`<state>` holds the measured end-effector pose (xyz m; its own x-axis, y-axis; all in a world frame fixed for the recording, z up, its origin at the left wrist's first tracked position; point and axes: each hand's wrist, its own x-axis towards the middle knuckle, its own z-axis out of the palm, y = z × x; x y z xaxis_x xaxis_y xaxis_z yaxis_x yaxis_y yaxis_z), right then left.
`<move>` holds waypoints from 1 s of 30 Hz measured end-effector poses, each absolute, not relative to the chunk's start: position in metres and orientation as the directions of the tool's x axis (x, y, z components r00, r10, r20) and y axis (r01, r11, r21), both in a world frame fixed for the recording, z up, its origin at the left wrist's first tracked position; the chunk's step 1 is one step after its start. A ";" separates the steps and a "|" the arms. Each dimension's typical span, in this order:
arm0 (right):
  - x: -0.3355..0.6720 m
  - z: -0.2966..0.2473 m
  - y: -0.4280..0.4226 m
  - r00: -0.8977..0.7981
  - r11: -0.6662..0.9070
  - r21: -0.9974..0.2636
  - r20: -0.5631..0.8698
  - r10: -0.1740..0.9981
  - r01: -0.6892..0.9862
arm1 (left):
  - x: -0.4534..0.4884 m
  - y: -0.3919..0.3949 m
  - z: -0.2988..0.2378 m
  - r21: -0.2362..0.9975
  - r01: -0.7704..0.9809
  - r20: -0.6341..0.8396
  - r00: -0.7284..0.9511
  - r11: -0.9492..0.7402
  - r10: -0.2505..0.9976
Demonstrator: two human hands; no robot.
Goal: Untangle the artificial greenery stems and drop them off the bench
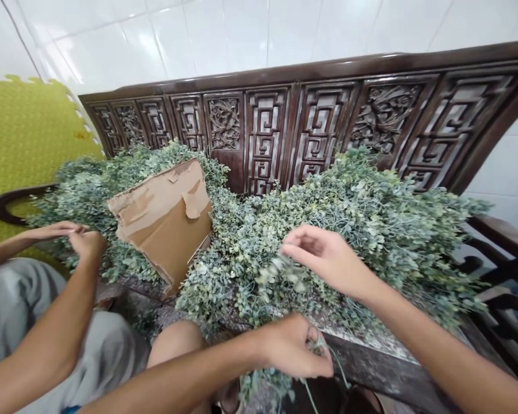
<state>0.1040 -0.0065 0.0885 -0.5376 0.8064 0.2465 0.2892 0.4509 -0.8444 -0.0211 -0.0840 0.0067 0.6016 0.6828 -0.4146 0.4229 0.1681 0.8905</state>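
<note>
Stem ends (317, 345) hidden in left hand (291, 348); foliage (349, 230) hides bench seat (371, 359).

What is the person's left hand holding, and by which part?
The left hand grips a sprig of artificial foliage by its thin stem.

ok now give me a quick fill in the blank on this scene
The left hand pinches a thin green ____.
A torn piece of ____ lies on the leafy sprigs.
Behind the carved wooden panel, the wall is covered with white ____.

Answers: stem; cardboard; tiles
</note>
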 end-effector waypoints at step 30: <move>0.180 0.030 -0.047 -0.629 0.315 -0.881 0.026 0.777 0.353 | -0.033 -0.059 0.027 0.874 -0.380 -0.178 0.330 0.303 0.927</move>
<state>0.1801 -0.0467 0.0302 -0.6292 0.7768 0.0258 0.3529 0.3150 -0.8810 -0.0329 -0.0590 0.0271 0.3300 0.9270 -0.1783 -0.3801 0.3034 0.8738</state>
